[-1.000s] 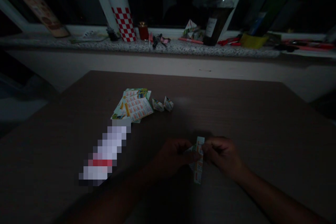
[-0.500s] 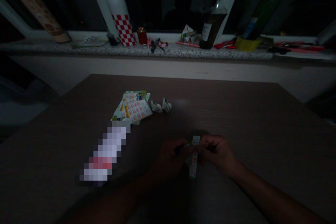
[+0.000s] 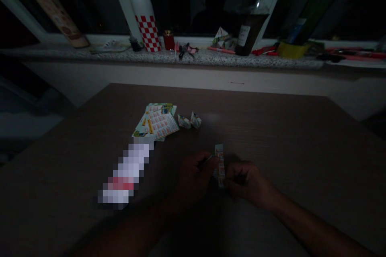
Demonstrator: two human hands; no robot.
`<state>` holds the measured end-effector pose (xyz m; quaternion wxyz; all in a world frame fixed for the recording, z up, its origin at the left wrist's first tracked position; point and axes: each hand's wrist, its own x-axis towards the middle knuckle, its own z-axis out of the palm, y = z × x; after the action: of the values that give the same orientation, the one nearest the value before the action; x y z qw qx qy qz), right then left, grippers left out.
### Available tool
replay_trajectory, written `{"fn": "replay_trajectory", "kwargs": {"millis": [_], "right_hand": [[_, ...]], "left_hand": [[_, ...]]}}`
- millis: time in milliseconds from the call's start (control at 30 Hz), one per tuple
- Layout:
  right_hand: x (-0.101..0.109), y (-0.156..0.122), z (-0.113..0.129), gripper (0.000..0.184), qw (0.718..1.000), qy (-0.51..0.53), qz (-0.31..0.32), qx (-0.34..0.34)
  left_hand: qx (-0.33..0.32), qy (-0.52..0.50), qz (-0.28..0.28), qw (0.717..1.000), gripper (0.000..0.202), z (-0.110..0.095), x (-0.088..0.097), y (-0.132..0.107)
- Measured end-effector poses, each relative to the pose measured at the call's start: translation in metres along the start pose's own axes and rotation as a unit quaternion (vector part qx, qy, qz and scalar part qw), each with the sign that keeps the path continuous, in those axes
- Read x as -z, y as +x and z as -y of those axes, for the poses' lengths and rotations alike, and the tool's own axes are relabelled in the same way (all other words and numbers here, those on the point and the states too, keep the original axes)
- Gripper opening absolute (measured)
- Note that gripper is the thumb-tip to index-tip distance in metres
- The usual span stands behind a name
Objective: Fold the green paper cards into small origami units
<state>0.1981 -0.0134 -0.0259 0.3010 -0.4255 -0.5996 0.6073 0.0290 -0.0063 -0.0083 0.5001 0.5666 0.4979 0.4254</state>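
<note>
In dim light my left hand and my right hand meet over the brown table, both pinched on a narrow folded strip of printed paper. The strip stands upright between my fingertips, its top end sticking out above them. A small stack of printed cards lies further back to the left. Beside the stack sit two small folded paper pieces.
A long blurred-out object lies on the table left of my hands. Behind the table runs a stone windowsill with a red-and-white checked bottle, a dark bottle, a green bottle and small clutter.
The paper strip looks narrower and shorter now than a second ago. Both hands have shifted a little left with it, and the right hand sits lower on the strip.
</note>
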Motion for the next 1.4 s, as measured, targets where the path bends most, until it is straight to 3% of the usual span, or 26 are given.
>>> {"fn": "replay_trajectory", "kwargs": {"millis": [367, 433, 533, 633, 733, 833, 900, 1033, 1200, 1400], "right_hand": [[0.007, -0.004, 0.000, 0.017, 0.998, -0.055, 0.038, -0.002], [0.010, -0.003, 0.000, 0.015, 0.998, -0.041, 0.044, -0.004], [0.014, -0.002, 0.001, 0.015, 1.000, -0.009, 0.000, 0.021], [0.016, -0.004, 0.003, 0.031, 0.994, 0.020, -0.062, 0.087], [0.015, -0.007, 0.007, 0.030, 0.985, 0.009, -0.094, 0.143], [0.012, -0.009, 0.011, 0.010, 0.978, -0.055, -0.107, 0.168], [0.012, -0.008, 0.012, 0.006, 0.975, -0.075, -0.115, 0.175], [0.015, -0.007, 0.011, 0.020, 0.975, -0.036, -0.133, 0.175], [0.018, -0.005, 0.009, 0.006, 0.971, -0.091, -0.124, 0.182], [0.016, -0.006, 0.011, 0.006, 0.959, -0.100, -0.162, 0.209]], "left_hand": [[0.021, -0.036, -0.021, 0.999, 0.027, 0.008, 0.001, 0.001], [0.000, -0.002, -0.028, 1.000, 0.029, 0.007, 0.005, 0.000], [-0.076, 0.108, -0.005, 0.991, 0.030, 0.002, 0.013, 0.000], [-0.202, 0.235, 0.074, 0.948, 0.027, 0.001, 0.021, 0.002], [-0.376, 0.328, 0.105, 0.860, 0.024, 0.003, 0.026, 0.006], [-0.435, 0.404, 0.102, 0.798, 0.021, 0.005, 0.029, 0.009], [-0.451, 0.422, 0.083, 0.782, 0.019, 0.004, 0.029, 0.011], [-0.467, 0.400, 0.065, 0.786, 0.012, 0.003, 0.030, 0.012], [-0.479, 0.376, 0.061, 0.791, 0.006, 0.002, 0.030, 0.010], [-0.505, 0.357, 0.028, 0.785, 0.006, 0.006, 0.029, 0.009]]}}
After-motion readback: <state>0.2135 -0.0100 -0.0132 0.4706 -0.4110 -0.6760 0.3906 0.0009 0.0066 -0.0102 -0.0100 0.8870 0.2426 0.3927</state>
